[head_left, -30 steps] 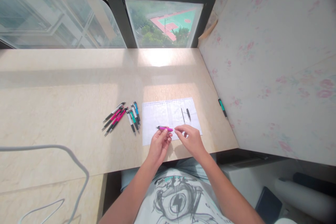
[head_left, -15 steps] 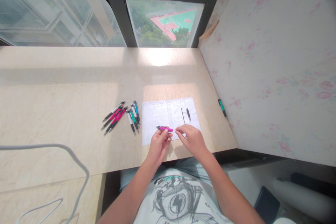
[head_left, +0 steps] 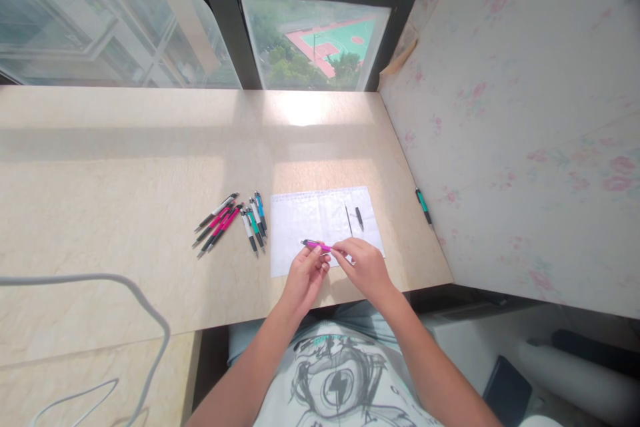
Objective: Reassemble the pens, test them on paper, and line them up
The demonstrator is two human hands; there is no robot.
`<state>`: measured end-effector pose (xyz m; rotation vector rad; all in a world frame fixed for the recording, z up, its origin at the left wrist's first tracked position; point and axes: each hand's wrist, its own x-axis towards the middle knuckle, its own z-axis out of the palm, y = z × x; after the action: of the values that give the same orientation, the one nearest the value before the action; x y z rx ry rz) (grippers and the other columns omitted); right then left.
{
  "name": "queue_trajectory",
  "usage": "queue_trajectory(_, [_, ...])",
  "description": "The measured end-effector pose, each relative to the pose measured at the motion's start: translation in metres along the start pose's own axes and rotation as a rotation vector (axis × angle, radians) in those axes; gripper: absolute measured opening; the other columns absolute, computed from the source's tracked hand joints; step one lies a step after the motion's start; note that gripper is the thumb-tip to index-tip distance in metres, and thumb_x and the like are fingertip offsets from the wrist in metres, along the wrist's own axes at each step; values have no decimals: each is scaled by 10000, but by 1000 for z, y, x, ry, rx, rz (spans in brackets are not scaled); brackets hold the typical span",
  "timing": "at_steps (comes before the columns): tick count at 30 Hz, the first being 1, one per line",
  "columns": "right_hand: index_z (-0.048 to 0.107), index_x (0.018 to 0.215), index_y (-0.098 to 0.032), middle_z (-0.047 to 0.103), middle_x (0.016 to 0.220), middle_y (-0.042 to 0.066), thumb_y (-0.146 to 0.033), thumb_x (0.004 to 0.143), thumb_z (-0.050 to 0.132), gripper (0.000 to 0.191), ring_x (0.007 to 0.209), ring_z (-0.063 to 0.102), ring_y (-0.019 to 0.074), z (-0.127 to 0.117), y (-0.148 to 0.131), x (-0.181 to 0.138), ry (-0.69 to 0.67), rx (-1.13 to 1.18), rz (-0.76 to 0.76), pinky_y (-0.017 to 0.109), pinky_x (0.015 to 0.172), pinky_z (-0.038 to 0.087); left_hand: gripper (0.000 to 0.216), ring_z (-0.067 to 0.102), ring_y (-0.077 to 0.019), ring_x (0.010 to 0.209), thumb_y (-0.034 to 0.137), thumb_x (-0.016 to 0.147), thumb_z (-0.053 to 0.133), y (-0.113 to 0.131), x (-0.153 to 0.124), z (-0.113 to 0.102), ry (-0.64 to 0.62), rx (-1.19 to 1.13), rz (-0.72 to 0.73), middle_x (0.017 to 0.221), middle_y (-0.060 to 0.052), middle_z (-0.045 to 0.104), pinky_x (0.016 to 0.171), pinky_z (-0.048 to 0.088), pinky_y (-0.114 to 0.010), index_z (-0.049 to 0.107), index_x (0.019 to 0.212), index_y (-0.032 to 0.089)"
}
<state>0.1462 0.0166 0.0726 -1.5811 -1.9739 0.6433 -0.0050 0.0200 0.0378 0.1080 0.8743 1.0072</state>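
Note:
My left hand (head_left: 306,275) pinches the magenta barrel of a pen (head_left: 316,245) between thumb and fingers, its dark clip end pointing left. My right hand (head_left: 364,267) is closed in a pinch at the barrel's right end, touching it. Anything small between those fingertips is hidden. Beneath both hands lies a white sheet of paper (head_left: 295,220). On its right side rest a thin dark ink refill (head_left: 349,220) and a black pen grip section (head_left: 359,219), lying apart from each other.
Left of the paper lie several pens in two groups: pink and white ones (head_left: 220,227), then white, green and blue ones (head_left: 254,223). A green pen (head_left: 423,207) lies along the wall (head_left: 500,180). A grey cable (head_left: 145,307) loops across the lower left.
My right hand's pinched fingertips have come up against the barrel's right end, where a small gap was before. The pen has shifted slightly right in my left hand.

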Motion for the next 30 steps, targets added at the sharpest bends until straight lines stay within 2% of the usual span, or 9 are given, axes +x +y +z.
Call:
queue_trajectory(6, [679,909,-215,703,843,25,-258,935,535,153,772,637,155,-1,3,0,-27,-28,35,247,737,448,167,590,-73,679,160,716,767,3,1,1,11,-83,-40,819,-30,645,585,477,-150,663,842,123])
queue_trajectory(13, [665,977,-229,692,906,37,-308,925,538,159,777,640,169,1,20,9,-79,-422,415,246,626,400,156,587,-75,682,155,739,746,4,3,-3,9,-115,-56,859,-44,652,559,480,-145,669,872,134])
queue_trajectory(18, [607,1077,-208,653,1002,71,-345,942,509,216,829,645,180,12,25,23,-119,-552,547,258,641,413,176,582,-72,678,159,722,762,4,3,-5,29,-76,-45,870,-48,657,552,479,-142,667,868,133])
queue_trajectory(21, [591,1066,-188,624,1044,96,-327,939,507,206,880,640,193,19,27,28,-122,-593,560,263,656,426,199,584,-71,677,168,711,772,6,1,-4,43,-56,-31,871,-48,657,551,476,-141,663,874,130])
queue_trajectory(24, [604,987,-180,628,986,92,-283,935,499,156,826,641,187,24,30,30,-117,-601,547,262,636,429,218,582,-66,670,175,704,779,8,0,-3,46,-41,-16,865,-42,656,551,474,-139,658,880,134])
queue_trajectory(27, [625,893,-176,640,885,94,-203,910,509,120,767,627,182,26,33,30,-71,-586,475,255,597,418,232,583,-62,663,187,699,786,9,-1,-2,53,-39,-7,857,-37,656,551,473,-137,653,884,138])
queue_trajectory(30, [634,801,-193,645,858,105,-178,862,565,94,846,604,217,23,32,29,-15,-559,373,252,568,407,241,584,-60,663,189,696,789,8,-1,-3,59,-41,-1,850,-33,653,551,470,-135,654,889,137])
